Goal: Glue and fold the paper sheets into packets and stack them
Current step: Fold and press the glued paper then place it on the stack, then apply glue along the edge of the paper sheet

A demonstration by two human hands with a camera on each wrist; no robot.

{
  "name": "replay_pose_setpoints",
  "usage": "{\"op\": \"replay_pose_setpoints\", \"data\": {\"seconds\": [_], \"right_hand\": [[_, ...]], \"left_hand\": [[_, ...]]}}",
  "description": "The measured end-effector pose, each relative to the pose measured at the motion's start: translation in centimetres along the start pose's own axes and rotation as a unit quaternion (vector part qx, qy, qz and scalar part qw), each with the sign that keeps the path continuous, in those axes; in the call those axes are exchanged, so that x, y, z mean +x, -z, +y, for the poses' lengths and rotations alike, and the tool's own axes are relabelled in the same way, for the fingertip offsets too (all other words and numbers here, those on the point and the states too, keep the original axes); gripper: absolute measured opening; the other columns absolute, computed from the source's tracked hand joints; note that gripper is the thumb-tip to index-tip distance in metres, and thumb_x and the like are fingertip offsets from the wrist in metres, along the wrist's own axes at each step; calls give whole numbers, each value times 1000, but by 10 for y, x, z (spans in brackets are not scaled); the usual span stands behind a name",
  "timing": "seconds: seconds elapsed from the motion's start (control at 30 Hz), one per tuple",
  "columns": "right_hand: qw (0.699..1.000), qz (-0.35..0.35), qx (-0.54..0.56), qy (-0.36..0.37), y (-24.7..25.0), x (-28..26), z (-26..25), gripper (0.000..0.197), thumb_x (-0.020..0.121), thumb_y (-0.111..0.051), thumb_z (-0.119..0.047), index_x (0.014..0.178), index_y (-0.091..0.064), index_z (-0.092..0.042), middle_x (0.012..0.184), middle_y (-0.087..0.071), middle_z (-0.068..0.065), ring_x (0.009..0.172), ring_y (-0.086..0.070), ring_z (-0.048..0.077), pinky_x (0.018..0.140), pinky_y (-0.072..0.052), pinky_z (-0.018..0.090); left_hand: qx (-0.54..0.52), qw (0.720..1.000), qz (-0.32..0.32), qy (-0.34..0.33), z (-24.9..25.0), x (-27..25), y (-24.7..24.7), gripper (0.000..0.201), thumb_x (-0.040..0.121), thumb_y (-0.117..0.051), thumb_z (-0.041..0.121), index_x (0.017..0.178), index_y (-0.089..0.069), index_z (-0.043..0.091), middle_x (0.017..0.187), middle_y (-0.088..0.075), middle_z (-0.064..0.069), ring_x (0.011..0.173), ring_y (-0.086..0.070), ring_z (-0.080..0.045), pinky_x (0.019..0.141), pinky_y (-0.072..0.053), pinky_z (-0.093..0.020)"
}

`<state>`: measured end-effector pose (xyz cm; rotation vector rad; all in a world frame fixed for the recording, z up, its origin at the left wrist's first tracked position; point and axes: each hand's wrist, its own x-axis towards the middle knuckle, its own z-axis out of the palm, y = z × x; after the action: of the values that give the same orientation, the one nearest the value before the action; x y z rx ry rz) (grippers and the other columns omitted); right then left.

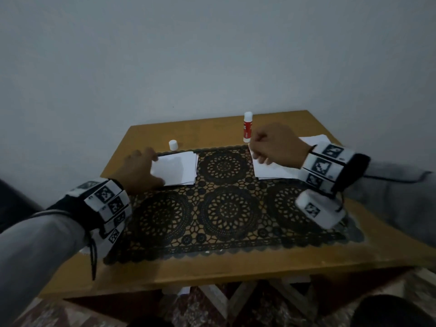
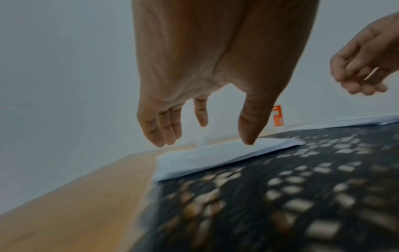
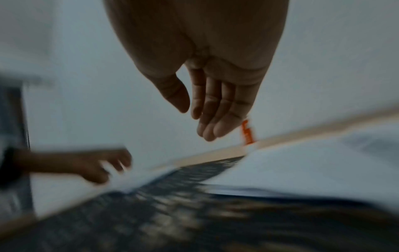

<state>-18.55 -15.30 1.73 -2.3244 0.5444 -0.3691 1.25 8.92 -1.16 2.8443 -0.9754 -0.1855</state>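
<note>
Left hand (image 1: 139,169) open, thumb pressing packet stack (image 1: 175,168) at 10 o'clock; right hand (image 1: 274,147) relaxed over sheets (image 1: 278,172); uncapped glue stick (image 1: 247,127) may topple.

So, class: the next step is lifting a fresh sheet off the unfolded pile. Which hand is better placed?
Right. The right hand is already over the unfolded sheets; the left hand rests on the folded packets opposite.

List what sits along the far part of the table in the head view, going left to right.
left hand → white glue cap → stack of folded packets → glue stick → right hand → pile of paper sheets
</note>
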Motion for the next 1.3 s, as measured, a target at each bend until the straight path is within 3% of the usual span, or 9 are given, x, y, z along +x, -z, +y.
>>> {"op": "replay_pose_setpoints", "data": {"seconds": [0.1,0.23,0.3,0.5,0.57,0.7,0.83,1.0,1.3], "right_hand": [[990,53,-130,16,26,-9,38,17,86,-56,-11,74,-64,-3,77,-69,7,72,-66,24,70,-55,40],[984,84,-160,-9,38,-12,74,17,88,-55,-9,72,-60,-7,83,-68,10,73,-59,20,59,-40,26],[985,96,-146,-12,35,-10,83,17,87,-56,-10,71,-59,-6,84,-68,12,76,-62,23,64,-45,30],[985,104,-135,-23,34,-3,91,20,85,-56,-14,66,-59,-8,78,-67,10,78,-63,25,73,-53,38],[985,111,-129,-36,35,-4,93,21,84,-55,-14,63,-56,-12,78,-66,8,81,-61,24,74,-52,37],[985,117,-117,-47,35,-3,92,19,83,-53,-14,65,-57,-9,75,-68,10,74,-64,26,71,-56,39],[984,133,-104,-60,35,-1,93,24,82,-53,-14,58,-50,-14,74,-66,9,74,-64,26,73,-56,40],[985,121,-102,-69,36,-1,91,24,83,-54,-13,59,-48,-15,76,-67,10,75,-65,26,73,-57,40],[985,111,-116,-62,37,-3,93,26,80,-52,-11,55,-46,-15,75,-67,12,69,-64,28,65,-55,37]], "left_hand": [[-23,994,0,-109,48,-3,2,49,80,-72,34,120,-50,16,127,-50,-10,115,-47,-27,94,-41,-37],[17,971,-59,-233,126,-2,-8,43,90,-61,36,126,-52,15,130,-52,-5,117,-50,-23,95,-41,-33],[34,956,-75,-281,157,3,-15,41,91,-59,35,126,-54,15,128,-55,-5,116,-52,-23,95,-42,-33],[98,935,-107,-324,219,24,-32,57,91,-55,44,141,-41,19,145,-44,-3,130,-42,-22,108,-34,-33],[117,934,-100,-321,230,31,-37,61,87,-60,48,139,-43,20,141,-47,-4,127,-45,-24,107,-37,-37],[125,928,-70,-344,236,36,-40,45,84,-64,47,122,-57,24,122,-61,-3,110,-56,-23,95,-47,-39],[100,916,-43,-386,234,32,-36,24,94,-52,26,110,-67,17,110,-69,-4,98,-62,-23,87,-51,-36],[107,914,-24,-391,230,25,-36,14,89,-55,17,97,-66,13,99,-68,-6,90,-60,-23,75,-47,-29],[57,925,33,-375,172,-10,-17,10,81,-58,6,86,-56,15,99,-62,-4,90,-52,-20,76,-45,-33]]}}
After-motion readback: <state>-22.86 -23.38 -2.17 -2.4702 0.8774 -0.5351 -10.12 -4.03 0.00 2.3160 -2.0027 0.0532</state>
